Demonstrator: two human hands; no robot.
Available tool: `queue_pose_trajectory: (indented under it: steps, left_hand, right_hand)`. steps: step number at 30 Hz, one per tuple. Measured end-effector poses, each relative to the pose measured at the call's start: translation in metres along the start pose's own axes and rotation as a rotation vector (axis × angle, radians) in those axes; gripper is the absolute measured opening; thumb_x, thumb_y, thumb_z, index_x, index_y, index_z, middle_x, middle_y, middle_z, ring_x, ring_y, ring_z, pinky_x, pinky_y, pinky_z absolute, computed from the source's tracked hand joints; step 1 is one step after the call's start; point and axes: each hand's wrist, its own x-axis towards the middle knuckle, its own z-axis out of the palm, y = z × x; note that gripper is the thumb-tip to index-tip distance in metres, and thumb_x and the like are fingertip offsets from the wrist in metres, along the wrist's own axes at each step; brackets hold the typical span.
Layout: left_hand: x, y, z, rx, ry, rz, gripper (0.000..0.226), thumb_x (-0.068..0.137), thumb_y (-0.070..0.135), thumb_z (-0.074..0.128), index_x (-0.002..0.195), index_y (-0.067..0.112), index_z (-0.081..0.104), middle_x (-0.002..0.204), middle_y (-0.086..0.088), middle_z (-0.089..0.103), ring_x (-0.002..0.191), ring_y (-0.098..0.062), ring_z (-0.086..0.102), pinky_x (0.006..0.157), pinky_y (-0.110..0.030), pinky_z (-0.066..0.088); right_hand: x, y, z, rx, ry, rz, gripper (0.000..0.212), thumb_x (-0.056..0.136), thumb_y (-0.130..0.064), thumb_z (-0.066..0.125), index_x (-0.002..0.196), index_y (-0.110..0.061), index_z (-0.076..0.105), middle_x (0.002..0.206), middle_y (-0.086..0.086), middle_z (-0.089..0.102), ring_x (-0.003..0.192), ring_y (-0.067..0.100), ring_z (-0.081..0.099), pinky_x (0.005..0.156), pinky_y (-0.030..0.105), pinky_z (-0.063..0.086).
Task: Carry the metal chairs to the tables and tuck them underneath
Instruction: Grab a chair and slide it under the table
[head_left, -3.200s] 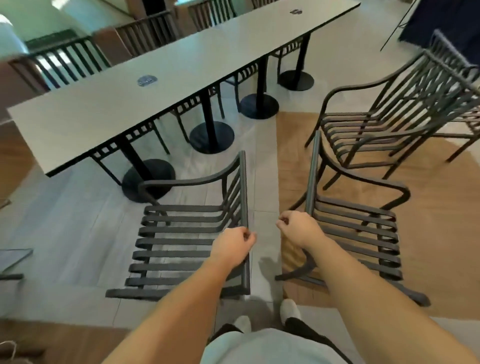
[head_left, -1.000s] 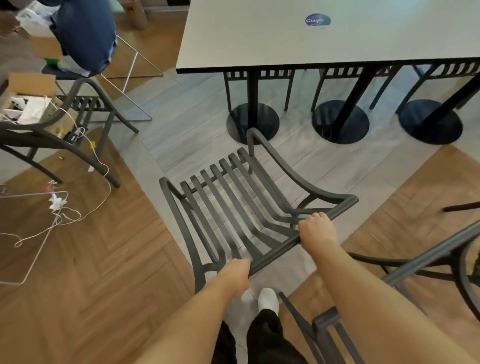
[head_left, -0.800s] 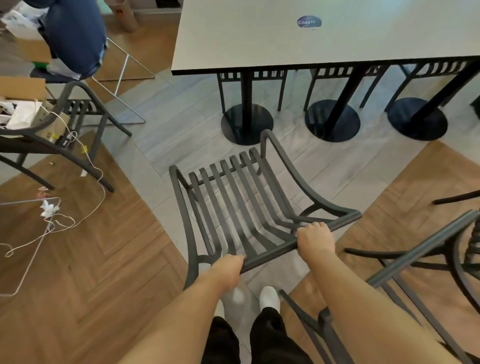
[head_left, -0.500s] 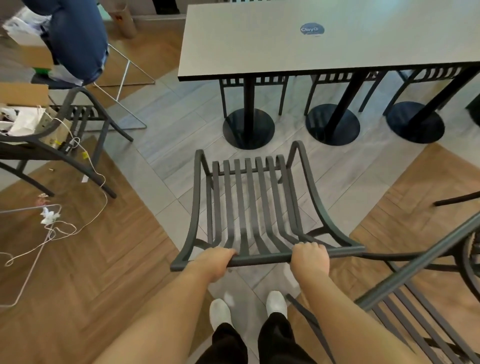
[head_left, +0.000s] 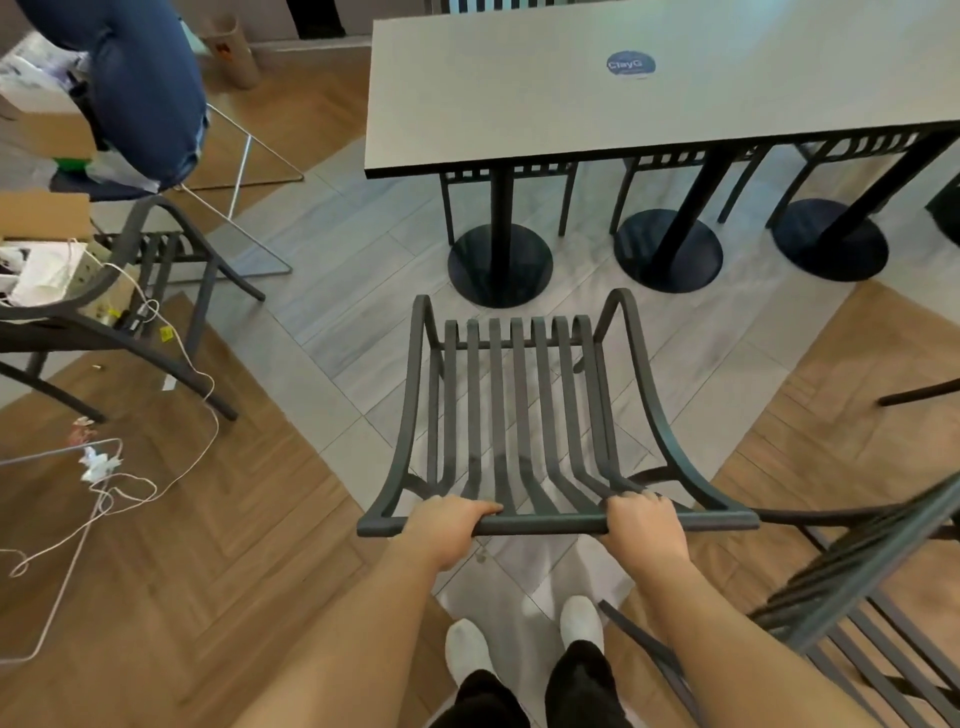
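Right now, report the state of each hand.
Left hand: closed around the top rail of the metal chair.
Right hand: closed around the same rail.

We note the metal chair (head_left: 519, 410) is dark grey throughout, with a pattern of parallel slats. The table (head_left: 519, 104) has a pale grey top with a black edge, and carries a round blue sticker (head_left: 630, 65) with white lettering. Its pedestal bases (head_left: 500, 266) are black. The floor combines light grey tiles (head_left: 337, 322) with brown wood in a herringbone pattern (head_left: 208, 545). We see white shoes (head_left: 467, 649), black trousers (head_left: 519, 701) and a white cable (head_left: 109, 493).
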Motion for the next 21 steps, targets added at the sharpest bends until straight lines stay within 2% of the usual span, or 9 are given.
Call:
queue_pose_trajectory:
  steps: [4, 10, 16, 21]
  left_hand:
    - [0.028, -0.008, -0.021, 0.003, 0.017, 0.027, 0.065, 0.104, 0.008, 0.049, 0.153, 0.050, 0.037, 0.107, 0.001, 0.059, 0.090, -0.019, 0.057, 0.087, -0.042, 0.058]
    - [0.077, -0.012, -0.065, 0.019, 0.033, 0.011, 0.067, 0.101, 0.008, 0.055, 0.152, 0.048, 0.041, 0.120, -0.002, 0.064, 0.107, -0.025, 0.062, 0.094, -0.046, 0.056]
    - [0.138, -0.018, -0.126, -0.006, 0.045, -0.031, 0.057, 0.104, 0.011, 0.051, 0.147, 0.046, 0.045, 0.114, 0.004, 0.068, 0.099, -0.019, 0.064, 0.090, -0.041, 0.058]
    - [0.192, -0.027, -0.175, -0.010, 0.030, -0.065, 0.059, 0.103, 0.012, 0.053, 0.147, 0.051, 0.043, 0.111, 0.007, 0.067, 0.088, -0.014, 0.064, 0.083, -0.039, 0.061]
  right_hand:
    - [0.029, -0.001, -0.020, -0.024, 0.009, 0.027, 0.035, 0.098, -0.055, 0.055, 0.109, -0.023, 0.067, 0.106, -0.001, 0.067, 0.103, 0.022, 0.059, 0.091, 0.036, 0.044]
    - [0.089, 0.006, -0.058, -0.030, 0.039, 0.053, 0.033, 0.096, -0.051, 0.062, 0.110, -0.021, 0.067, 0.105, 0.001, 0.065, 0.103, 0.022, 0.057, 0.093, 0.037, 0.045]
    - [0.163, 0.016, -0.103, -0.029, 0.047, 0.012, 0.028, 0.099, -0.046, 0.060, 0.109, -0.020, 0.066, 0.104, 0.001, 0.065, 0.103, 0.022, 0.057, 0.096, 0.036, 0.045]
    - [0.224, 0.026, -0.137, 0.002, 0.070, 0.004, 0.033, 0.098, -0.050, 0.059, 0.109, -0.020, 0.067, 0.107, 0.002, 0.067, 0.107, 0.024, 0.059, 0.096, 0.038, 0.043]
